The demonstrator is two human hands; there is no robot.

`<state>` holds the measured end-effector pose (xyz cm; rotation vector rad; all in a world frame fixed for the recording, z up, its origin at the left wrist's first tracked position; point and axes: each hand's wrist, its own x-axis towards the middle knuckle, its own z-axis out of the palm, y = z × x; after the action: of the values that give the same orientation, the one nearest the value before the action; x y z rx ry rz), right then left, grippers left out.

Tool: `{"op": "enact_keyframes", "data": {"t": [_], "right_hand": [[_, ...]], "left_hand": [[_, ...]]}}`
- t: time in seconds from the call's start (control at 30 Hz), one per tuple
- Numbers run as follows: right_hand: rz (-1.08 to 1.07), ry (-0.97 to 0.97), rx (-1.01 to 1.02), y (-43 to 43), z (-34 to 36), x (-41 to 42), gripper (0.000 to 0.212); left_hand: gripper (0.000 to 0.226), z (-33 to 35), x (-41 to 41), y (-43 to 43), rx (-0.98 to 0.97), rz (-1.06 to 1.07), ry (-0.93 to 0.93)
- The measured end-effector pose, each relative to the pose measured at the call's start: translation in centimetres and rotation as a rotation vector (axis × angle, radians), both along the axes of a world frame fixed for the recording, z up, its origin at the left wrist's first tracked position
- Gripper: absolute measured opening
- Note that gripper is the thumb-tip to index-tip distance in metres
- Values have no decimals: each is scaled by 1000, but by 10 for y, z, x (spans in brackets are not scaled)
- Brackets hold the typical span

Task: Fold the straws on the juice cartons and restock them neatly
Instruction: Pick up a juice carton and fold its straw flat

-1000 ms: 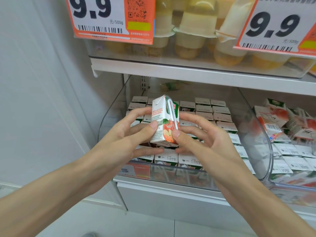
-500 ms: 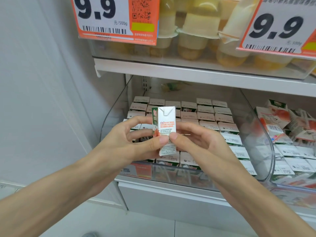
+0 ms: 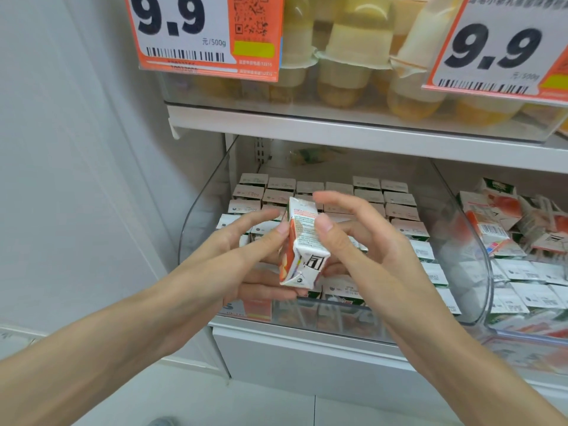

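When checked against the view a second before, found the small white and orange-red juice carton (image 3: 302, 241) turned: then upright with its wrapped straw facing the camera, now tipped with its folded base flaps toward the camera and the straw side out of sight. Held in mid-air just in front of the clear curved plastic bin (image 3: 203, 216), above its front row, not yet set down. Gripped by the left hand (image 3: 233, 265) between thumb on the orange face and lower fingers beneath, index finger extended straight. Gripped also by the right hand (image 3: 368, 250), thumb pressed on the printed side, other fingers curled behind, index finger raised clear above the top edge. Could not confirm whether the straw lay folded flat. Judged as a check or re-orientation ahead of restocking; placement outstanding.

Noted inside the bin tidy rows of matching cartons (image 3: 368, 195), tops up, packed touching. Noted to the right a second clear bin (image 3: 528, 339) with similar cartons (image 3: 488, 229) lying jumbled. Recorded above a white shelf board (image 3: 307, 127) bearing pale yellow jelly cups (image 3: 347, 66) behind two orange and white price tags (image 3: 184, 29) marked 9.9. Observed plain grey wall (image 3: 61, 179) at left and pale floor tile (image 3: 276, 407) below.
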<state>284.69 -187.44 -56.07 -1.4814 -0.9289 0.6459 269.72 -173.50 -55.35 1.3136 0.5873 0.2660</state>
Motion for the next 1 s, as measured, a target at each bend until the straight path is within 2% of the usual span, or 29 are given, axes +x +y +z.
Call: {"op": "enact_keyframes", "data": {"t": [0.07,0.2,0.23,0.33,0.47,0.6,0.77,0.87,1.0], "right_hand": [[35,-3,2,1,0,-1,29],[146,77,-51,6,-1,6,37],[182,56,-69,5,-2,8,47],[225,-188,-106,-1,-5,9,78],[149,-244,-68,2,-3,11,73],[119,-243,-47,3,-3,12,72],[67,-223,-36,5,-5,15,67],[58,-215,-51,4,-7,15,70],[79,-203,-41,5,-9,13,69]], "left_hand": [[45,0,0,-1,0,-33,0],[44,1,1,1,-34,-7,-19],[44,2,1,2,-38,-3,-22],[44,2,0,3,-21,-4,-21],[42,2,-1,3,34,-21,-31],[43,-1,-1,9,223,-58,-30],[75,-14,-3,14,657,-64,-12],[66,-15,-1,16,784,-6,-72],[60,-15,3,21,834,-38,-142]]}}
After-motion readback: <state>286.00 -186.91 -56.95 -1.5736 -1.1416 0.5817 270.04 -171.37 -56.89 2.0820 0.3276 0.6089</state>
